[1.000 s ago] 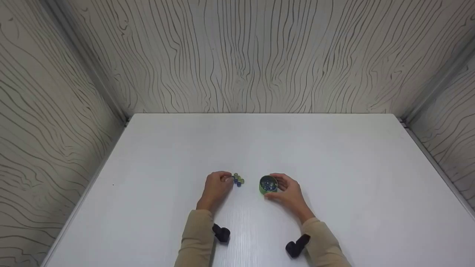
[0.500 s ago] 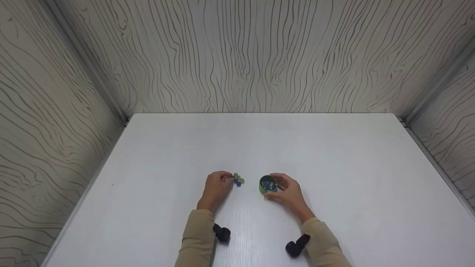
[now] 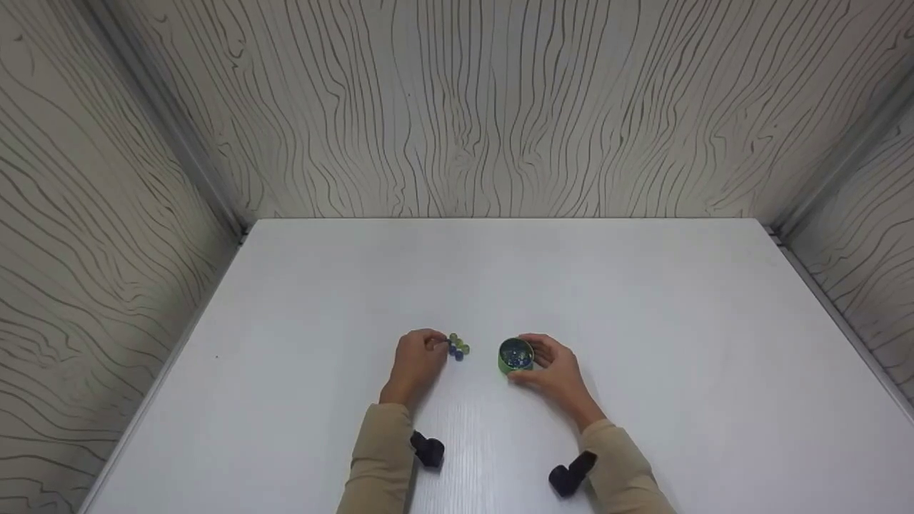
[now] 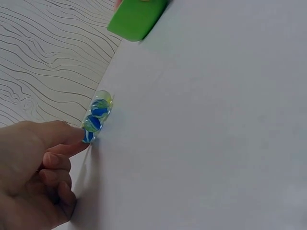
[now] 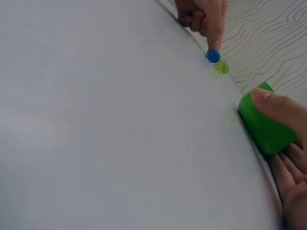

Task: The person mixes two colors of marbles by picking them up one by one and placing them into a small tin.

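My left hand (image 3: 418, 364) pinches a blue-swirled glass marble (image 4: 88, 136) between thumb and index finger, low over the white table, its other fingers curled. Right by those fingertips is a small cluster of glass marbles, some blue (image 3: 459, 355) and some yellow-green (image 5: 221, 67). To the right of the cluster stands a small round green cup (image 5: 266, 125). My right hand (image 3: 559, 371) grips that cup from its right side, thumb on the near side and fingers round the far side. Blue, shiny contents show inside the cup from above; their single shapes are blurred.
The white table (image 3: 643, 300) spreads round both hands. Wood-grain patterned panels (image 3: 457, 107) rise behind it and at both sides. Each sleeve carries a black wrist camera, the left one (image 3: 429, 452) and the right one (image 3: 565, 480), close above the table.
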Available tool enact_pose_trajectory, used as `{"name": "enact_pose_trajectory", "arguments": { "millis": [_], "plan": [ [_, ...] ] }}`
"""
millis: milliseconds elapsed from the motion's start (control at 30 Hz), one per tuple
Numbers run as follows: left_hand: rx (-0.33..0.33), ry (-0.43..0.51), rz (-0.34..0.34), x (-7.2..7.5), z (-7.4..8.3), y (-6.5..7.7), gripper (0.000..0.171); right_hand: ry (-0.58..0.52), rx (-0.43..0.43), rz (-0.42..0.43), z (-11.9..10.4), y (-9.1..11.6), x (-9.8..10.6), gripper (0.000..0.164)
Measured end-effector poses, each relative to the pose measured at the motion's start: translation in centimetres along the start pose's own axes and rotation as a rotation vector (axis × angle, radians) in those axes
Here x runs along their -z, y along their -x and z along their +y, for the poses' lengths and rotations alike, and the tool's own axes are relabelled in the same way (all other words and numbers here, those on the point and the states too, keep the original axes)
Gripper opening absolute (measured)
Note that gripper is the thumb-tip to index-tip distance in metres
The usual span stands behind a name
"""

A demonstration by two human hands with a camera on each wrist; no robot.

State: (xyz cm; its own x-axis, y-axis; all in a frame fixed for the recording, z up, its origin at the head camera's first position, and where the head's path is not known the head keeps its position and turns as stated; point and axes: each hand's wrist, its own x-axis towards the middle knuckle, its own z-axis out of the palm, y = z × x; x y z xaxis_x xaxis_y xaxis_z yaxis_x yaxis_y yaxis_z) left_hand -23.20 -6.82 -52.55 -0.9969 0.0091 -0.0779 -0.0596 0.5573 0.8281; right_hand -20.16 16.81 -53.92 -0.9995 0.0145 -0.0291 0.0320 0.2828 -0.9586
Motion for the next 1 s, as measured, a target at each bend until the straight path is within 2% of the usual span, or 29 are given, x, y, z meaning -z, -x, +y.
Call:
{"name": "enact_pose_trajectory", "arguments": {
  "millis": [233, 633, 833, 1000],
  "plan": [
    [0.002, 0.001, 0.007, -0.1, -0.1, -0.1, 0.017, 0.014, 0.011, -0.003, 0.1, 0.0, 0.0, 0.066],
    [-0.062, -0.044, 0.099, -0.8, -0.5, 0.1, 0.014, -0.004, 0.014, 0.0, 0.3, 0.0, 0.0, 0.066],
    [-0.065, -0.063, 0.136, -1.1, -0.5, 0.1, 0.014, -0.024, 0.003, 0.006, 0.3, -0.1, 0.0, 0.066],
    [-0.059, -0.065, 0.138, -1.0, -0.4, 0.1, 0.014, -0.027, -0.004, 0.009, 0.3, -0.2, -0.1, 0.067]
  ]
}}
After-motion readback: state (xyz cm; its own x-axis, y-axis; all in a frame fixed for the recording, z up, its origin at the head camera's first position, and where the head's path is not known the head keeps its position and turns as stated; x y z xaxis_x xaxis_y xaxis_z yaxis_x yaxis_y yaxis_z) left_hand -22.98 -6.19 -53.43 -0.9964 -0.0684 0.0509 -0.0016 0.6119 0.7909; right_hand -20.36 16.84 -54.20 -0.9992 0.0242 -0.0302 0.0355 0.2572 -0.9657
